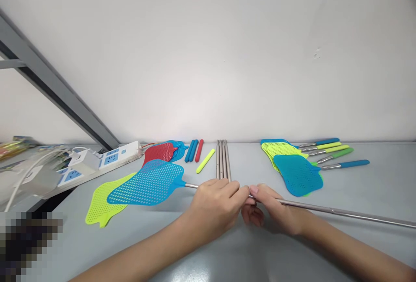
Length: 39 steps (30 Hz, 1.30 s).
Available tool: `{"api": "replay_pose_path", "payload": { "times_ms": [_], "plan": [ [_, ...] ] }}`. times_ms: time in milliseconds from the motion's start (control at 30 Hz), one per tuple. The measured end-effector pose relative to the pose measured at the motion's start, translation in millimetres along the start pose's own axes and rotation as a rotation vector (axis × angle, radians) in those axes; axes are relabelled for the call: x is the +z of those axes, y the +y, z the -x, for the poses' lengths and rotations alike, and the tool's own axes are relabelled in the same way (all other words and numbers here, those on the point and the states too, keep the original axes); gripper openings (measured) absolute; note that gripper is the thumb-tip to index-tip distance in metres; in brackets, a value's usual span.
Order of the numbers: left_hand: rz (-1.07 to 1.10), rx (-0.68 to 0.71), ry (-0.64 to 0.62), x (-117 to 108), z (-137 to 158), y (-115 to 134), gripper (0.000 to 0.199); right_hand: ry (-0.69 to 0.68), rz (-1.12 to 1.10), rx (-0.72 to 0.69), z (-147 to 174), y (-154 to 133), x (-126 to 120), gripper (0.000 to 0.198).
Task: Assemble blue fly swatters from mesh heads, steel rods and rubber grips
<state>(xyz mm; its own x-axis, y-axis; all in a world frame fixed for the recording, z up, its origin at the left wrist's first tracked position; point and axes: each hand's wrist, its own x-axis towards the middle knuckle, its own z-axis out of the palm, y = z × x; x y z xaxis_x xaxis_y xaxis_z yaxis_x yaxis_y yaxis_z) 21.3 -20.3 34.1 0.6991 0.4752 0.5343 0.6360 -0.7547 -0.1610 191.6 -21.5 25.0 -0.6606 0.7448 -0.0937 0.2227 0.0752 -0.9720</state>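
Steel, thin and extended, the rod (328, 209) of a blue fly swatter (147, 183) runs across the lower middle of the head view, from the mesh head at centre left out past the right edge. Both hands are clamped on it side by side, almost touching: the left hand (212, 206) pinches the rod just left of centre, the right hand (271, 212) pinches it just right of centre, thumb on top.

Under the blue head lies a yellow-green swatter head (102, 206) on the grey counter (373, 186). Behind the hands, near the wall, four bare steel rods (222, 160) lie parallel, with a yellow grip (205, 160) and blue and red grips (194, 150) to their left, beside a red swatter head (159, 152). At upper right of the counter sits a pile of finished swatters (297, 165) with coloured handles. A white power strip (110, 158) lies at far left.
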Motion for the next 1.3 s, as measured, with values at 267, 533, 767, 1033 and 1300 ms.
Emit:
{"api": "replay_pose_path", "payload": {
  "times_ms": [267, 533, 767, 1033, 1300],
  "plan": [
    [0.054, -0.019, -0.049, -9, -5, -3, 0.021, 0.17, 0.023, -0.076, -6, 3, -4, 0.058],
    [0.185, -0.162, -0.374, -14, -11, -22, 0.028, 0.395, -0.051, -0.082, -9, 8, -15, 0.053],
    [0.251, -0.236, -0.465, -13, -11, -45, 0.032, 0.526, -0.134, -0.166, -8, 16, -23, 0.051],
    [0.156, -0.105, -0.422, -8, -8, -42, 0.027, 0.251, -0.046, -0.087, -9, 16, -18, 0.055],
    [0.139, -0.115, -0.49, 3, 7, -25, 0.027, 0.134, -0.113, 0.009, -7, 25, -12, 0.06]
  ]
}}
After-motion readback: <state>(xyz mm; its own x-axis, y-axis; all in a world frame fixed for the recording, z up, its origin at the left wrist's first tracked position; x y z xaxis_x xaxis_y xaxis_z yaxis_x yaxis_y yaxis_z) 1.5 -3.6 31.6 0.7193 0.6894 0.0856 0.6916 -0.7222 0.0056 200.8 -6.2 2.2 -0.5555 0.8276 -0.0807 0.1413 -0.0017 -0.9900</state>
